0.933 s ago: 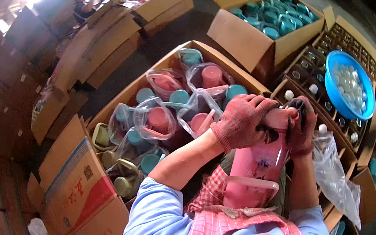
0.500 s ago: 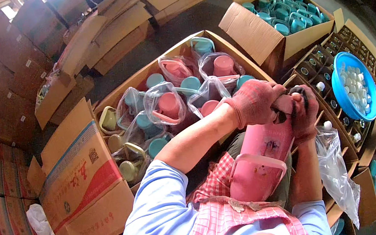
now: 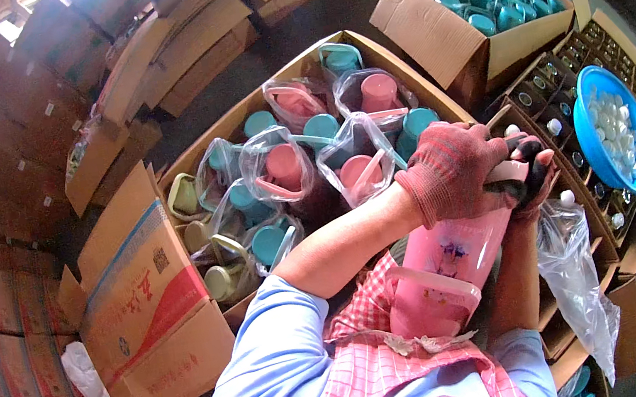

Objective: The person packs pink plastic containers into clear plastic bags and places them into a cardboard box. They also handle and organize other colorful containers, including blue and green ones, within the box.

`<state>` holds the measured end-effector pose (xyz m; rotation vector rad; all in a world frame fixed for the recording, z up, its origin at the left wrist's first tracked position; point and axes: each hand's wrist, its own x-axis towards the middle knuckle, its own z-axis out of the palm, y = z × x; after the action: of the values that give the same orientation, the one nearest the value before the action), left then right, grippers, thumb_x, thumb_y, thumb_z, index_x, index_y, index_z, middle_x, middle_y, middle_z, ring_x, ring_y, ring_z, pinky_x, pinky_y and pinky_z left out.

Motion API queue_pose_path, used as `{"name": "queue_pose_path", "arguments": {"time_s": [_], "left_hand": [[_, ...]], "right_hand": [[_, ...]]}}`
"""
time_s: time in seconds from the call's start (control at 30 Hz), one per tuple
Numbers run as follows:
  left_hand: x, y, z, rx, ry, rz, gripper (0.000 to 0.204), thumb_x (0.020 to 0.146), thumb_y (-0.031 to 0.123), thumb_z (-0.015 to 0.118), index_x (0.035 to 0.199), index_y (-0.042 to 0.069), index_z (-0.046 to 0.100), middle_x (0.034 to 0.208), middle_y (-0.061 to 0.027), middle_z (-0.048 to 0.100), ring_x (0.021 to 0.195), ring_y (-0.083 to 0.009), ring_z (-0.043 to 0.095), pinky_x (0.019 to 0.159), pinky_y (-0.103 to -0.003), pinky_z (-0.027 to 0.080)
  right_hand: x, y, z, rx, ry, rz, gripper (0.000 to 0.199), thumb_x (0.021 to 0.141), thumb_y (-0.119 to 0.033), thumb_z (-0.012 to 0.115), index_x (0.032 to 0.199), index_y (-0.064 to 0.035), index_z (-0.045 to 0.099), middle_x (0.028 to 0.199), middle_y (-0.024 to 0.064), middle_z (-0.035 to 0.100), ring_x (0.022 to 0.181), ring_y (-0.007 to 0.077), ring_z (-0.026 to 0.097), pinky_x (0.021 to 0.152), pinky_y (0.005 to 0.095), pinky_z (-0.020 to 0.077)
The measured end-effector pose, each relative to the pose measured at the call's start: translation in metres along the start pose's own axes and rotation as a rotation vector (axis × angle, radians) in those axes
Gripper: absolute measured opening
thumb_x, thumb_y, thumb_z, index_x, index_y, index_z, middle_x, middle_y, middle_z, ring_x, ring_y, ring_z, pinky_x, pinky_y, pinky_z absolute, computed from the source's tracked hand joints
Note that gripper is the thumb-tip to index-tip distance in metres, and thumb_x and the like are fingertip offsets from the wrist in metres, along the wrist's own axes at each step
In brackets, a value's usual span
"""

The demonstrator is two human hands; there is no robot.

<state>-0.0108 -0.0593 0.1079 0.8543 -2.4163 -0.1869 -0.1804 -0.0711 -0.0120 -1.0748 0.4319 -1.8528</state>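
Observation:
A pink thermos flask (image 3: 469,245) with a printed pattern and a pale pink side handle (image 3: 433,284) leans against my lap, its top end pointing away from me. My left hand (image 3: 452,169), in a dark red knit glove, is closed round a pink collar piece (image 3: 509,171) at that top end. My right hand (image 3: 531,173), in a dark glove with bare fingertips showing, curls round the same end from the other side. The fingers hide most of the flask's mouth, so I cannot tell how the collar sits on it.
An open carton (image 3: 342,39) of bagged pink, teal and green flasks stands ahead. Right of me are a divided carton (image 3: 549,97) of bottle-like pieces, a blue basin (image 3: 591,144) of small white caps and a hanging clear plastic bag (image 3: 568,258). Another carton (image 3: 424,25) holds teal parts.
Both hands have shifted a little to the right at the flask's top, and the left one has turned over the collar. More of the flask's printed pattern shows.

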Motion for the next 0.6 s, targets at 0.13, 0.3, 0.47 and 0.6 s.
{"name": "queue_pose_path", "arguments": {"time_s": [0.13, 0.3, 0.47, 0.6], "left_hand": [[0.008, -0.012, 0.011, -0.317, 0.061, 0.126, 0.043, 0.06, 0.035, 0.073, 0.092, 0.008, 0.063, 0.08, -0.0108, 0.059, 0.075, -0.0317, 0.059, 0.065, -0.04, 0.047], [-0.012, -0.073, 0.025, -0.878, 0.049, 0.086, 0.077, 0.07, 0.072, 0.052, 0.092, 0.0, 0.064, 0.096, -0.0157, 0.063, 0.087, -0.0272, 0.061, 0.081, -0.035, 0.044], [0.023, -0.009, -0.003, -0.428, -0.114, 0.108, 0.056, 0.066, 0.051, 0.068, 0.098, 0.004, 0.063, 0.094, -0.0146, 0.062, 0.085, -0.0333, 0.059, 0.076, -0.036, 0.047], [0.008, -0.016, 0.011, -0.428, 0.019, 0.164, 0.049, 0.065, 0.042, 0.07, 0.095, 0.003, 0.063, 0.092, -0.0169, 0.062, 0.087, -0.0349, 0.061, 0.072, -0.037, 0.049]], "right_hand": [[0.001, 0.011, -0.018, 0.63, 0.091, 0.445, 0.074, 0.078, -0.07, 0.045, 0.106, -0.0022, 0.054, 0.098, 0.0164, 0.058, 0.093, 0.03, 0.055, 0.082, 0.0439, 0.0442], [-0.002, -0.017, -0.016, 0.057, -0.053, 0.368, 0.087, 0.077, -0.075, 0.039, 0.11, 0.0041, 0.056, 0.104, 0.0168, 0.062, 0.097, 0.025, 0.058, 0.086, 0.0376, 0.0465], [0.012, -0.015, -0.022, 0.566, -0.109, 0.466, 0.086, 0.08, -0.069, 0.043, 0.115, 0.008, 0.05, 0.111, 0.0216, 0.058, 0.1, 0.0328, 0.057, 0.092, 0.0436, 0.0432], [0.004, -0.018, -0.035, 0.186, -0.084, 0.328, 0.074, 0.084, -0.062, 0.043, 0.099, 0.0077, 0.059, 0.1, 0.02, 0.061, 0.091, 0.028, 0.059, 0.081, 0.0359, 0.0468]]}}
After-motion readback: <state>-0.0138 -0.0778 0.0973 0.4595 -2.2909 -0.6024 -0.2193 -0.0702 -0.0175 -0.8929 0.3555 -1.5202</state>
